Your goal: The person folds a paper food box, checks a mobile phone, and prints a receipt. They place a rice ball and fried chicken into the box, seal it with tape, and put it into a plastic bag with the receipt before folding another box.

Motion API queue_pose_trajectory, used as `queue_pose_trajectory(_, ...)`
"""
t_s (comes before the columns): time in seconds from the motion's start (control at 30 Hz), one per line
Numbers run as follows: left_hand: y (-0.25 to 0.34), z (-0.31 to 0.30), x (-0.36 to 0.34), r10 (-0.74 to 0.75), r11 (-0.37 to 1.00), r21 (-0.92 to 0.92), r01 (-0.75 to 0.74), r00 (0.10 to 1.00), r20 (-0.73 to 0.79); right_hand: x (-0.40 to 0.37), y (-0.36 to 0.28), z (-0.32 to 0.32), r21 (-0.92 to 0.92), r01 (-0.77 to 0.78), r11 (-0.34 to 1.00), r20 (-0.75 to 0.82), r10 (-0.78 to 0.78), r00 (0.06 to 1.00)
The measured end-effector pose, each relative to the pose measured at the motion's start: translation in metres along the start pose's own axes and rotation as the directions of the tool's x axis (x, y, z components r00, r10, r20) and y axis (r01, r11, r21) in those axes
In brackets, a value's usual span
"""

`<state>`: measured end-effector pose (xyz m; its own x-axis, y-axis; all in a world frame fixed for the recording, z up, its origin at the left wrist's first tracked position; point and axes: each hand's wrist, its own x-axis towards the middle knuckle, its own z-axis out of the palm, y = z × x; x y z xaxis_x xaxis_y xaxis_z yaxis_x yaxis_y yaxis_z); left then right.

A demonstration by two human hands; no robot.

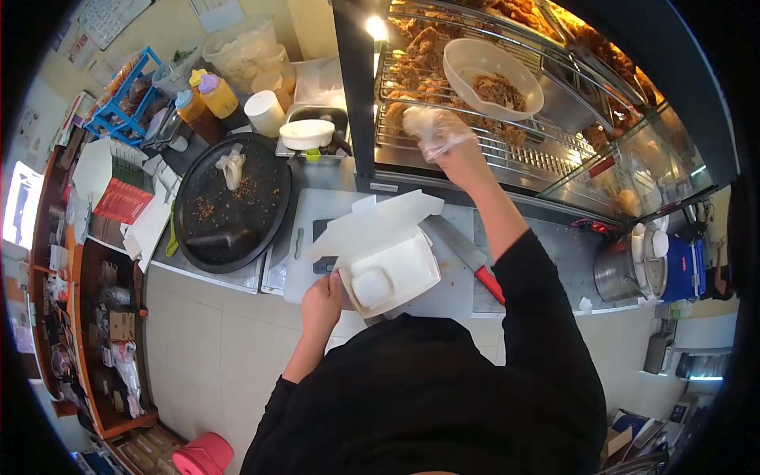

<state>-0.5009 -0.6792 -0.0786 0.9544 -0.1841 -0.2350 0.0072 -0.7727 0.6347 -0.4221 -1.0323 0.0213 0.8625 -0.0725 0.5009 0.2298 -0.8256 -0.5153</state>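
Observation:
My left hand [321,303] grips the left edge of an open white takeaway box [408,277], its lid raised on the far side. Inside the box sits a small white container [372,286]. My right hand [439,136], in a clear plastic glove, reaches into the lit warming cabinet, over a wire rack [507,150] beside pieces of fried food [412,75]. Just beyond it is a white bowl [483,67] with shredded food in it. The fingers of my right hand are blurred under the glove, and what they hold, if anything, cannot be made out.
A knife with a red handle [489,283] lies right of the box on the counter, beside a white cutting board [305,214]. A round black tray [237,170] with crumbs stands at left, sauce bottles [218,95] behind it. The cabinet's glass door [633,158] and a metal pot [621,265] are at right.

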Motion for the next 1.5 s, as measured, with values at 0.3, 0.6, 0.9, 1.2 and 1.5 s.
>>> queue_pose_trajectory(0.3,0.014,-0.007,-0.003,0.063,0.991,-0.107,-0.079,0.987,-0.145,-0.122,-0.05,-0.033,0.795,-0.57,-0.208,0.598,0.428,0.678)
queue_pose_trajectory(0.6,0.017,0.0,0.002,0.033,0.992,-0.118,-0.045,0.994,-0.104,-0.167,-0.089,0.046,-0.035,-0.604,0.796,0.487,0.541,0.686)
queue_pose_trajectory(0.9,0.012,0.0,0.003,0.055,0.992,-0.107,-0.07,0.99,-0.133,-0.176,-0.079,0.043,-0.354,-0.436,0.827,0.055,0.484,0.873)
queue_pose_trajectory(1.2,0.01,-0.001,0.002,0.037,0.993,-0.111,-0.046,0.996,-0.086,-0.181,-0.011,-0.013,-0.582,-0.412,0.702,0.131,0.58,0.804)
queue_pose_trajectory(1.5,0.016,0.004,-0.001,0.085,0.981,-0.175,-0.083,0.996,0.002,-0.201,-0.038,0.057,-0.232,-0.361,0.903,0.434,0.428,0.793)
